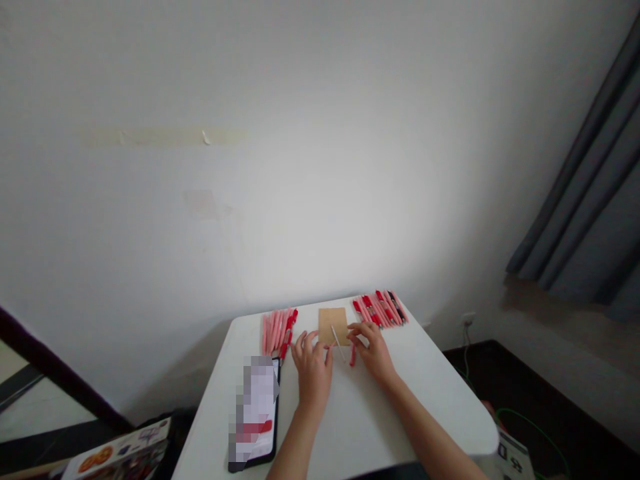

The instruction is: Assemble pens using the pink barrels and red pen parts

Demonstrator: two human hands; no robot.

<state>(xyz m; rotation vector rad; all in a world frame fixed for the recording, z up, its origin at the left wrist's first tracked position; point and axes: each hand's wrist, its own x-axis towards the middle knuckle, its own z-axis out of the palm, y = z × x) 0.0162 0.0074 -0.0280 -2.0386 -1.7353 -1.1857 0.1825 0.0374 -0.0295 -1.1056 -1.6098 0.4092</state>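
My left hand (313,369) rests on the white table (430,400), fingers curled, its thumb and forefinger pinching the near end of a thin white pen refill (337,343) that lies across a small brown card (333,325). My right hand (373,351) lies just right of it, fingers bent over a red pen barrel (353,354), touching it. A row of red and pink pens (380,309) lies beyond the right hand. Another bunch of pink pens (278,330) lies beyond the left hand.
A phone (255,413) with a lit screen lies at the table's left front. A printed box (120,457) sits on the floor at lower left. A grey curtain (590,200) hangs at right, and cables (530,420) run over the dark floor.
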